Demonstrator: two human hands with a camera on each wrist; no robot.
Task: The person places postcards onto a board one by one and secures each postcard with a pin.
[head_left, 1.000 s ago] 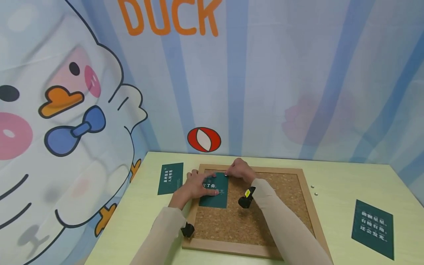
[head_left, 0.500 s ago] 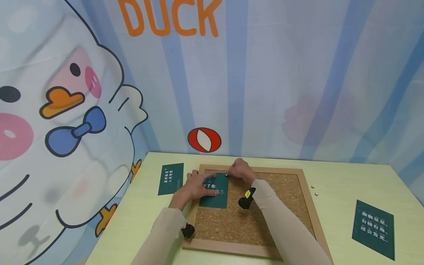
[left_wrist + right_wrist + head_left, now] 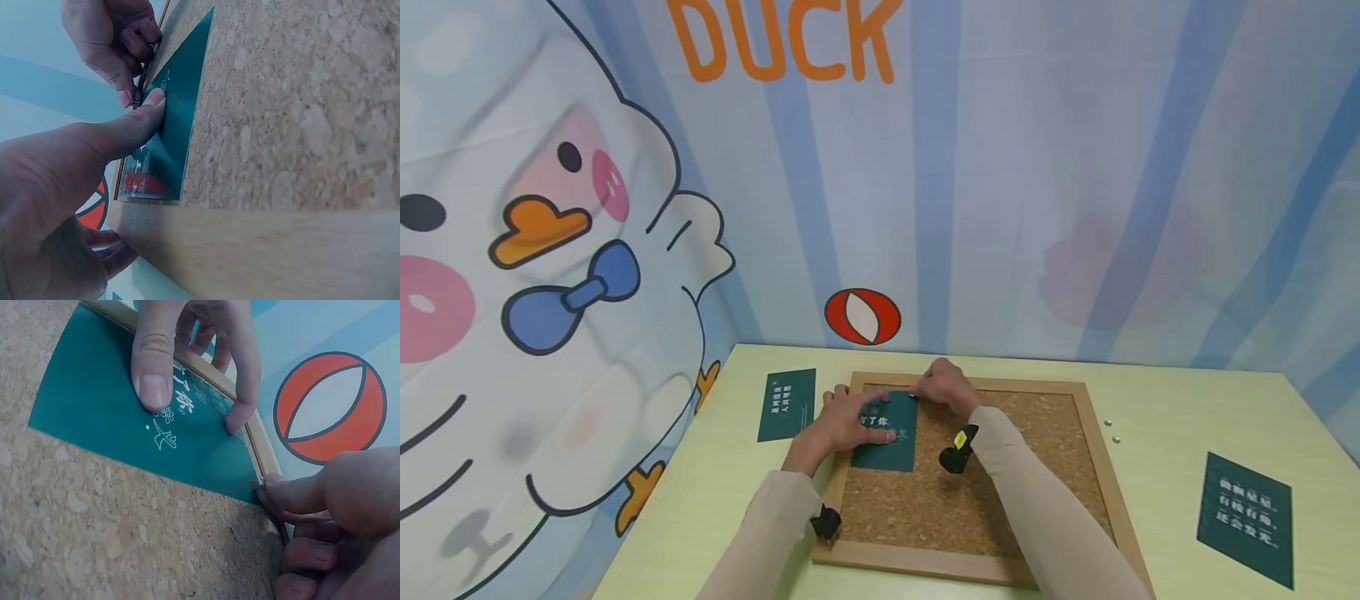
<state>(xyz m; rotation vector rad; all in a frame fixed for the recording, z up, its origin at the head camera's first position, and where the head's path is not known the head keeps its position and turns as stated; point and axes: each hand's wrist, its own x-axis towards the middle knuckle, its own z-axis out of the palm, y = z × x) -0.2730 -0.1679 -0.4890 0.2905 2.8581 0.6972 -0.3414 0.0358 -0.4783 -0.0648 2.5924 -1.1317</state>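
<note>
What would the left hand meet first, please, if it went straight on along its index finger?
Probably the right hand, or the small metal piece it pinches; exact depth is unclear.

Ctr. card: dk. green w/ white characters; same colours on L card & R card. Cork: speckled brown; frame: lt. wood tone. Tabletop: pale yellow-green. Loose tacks: silvery. Backdrop: lt. blue w/ darker blue vert. stripes; lettering: orange. Printed duck: white, blk. outline, pink cheeks, orange bill, blue bow tie. Printed ball: red & white. Sleeves: beige. R wrist cam.: blk. w/ yellow patch.
</note>
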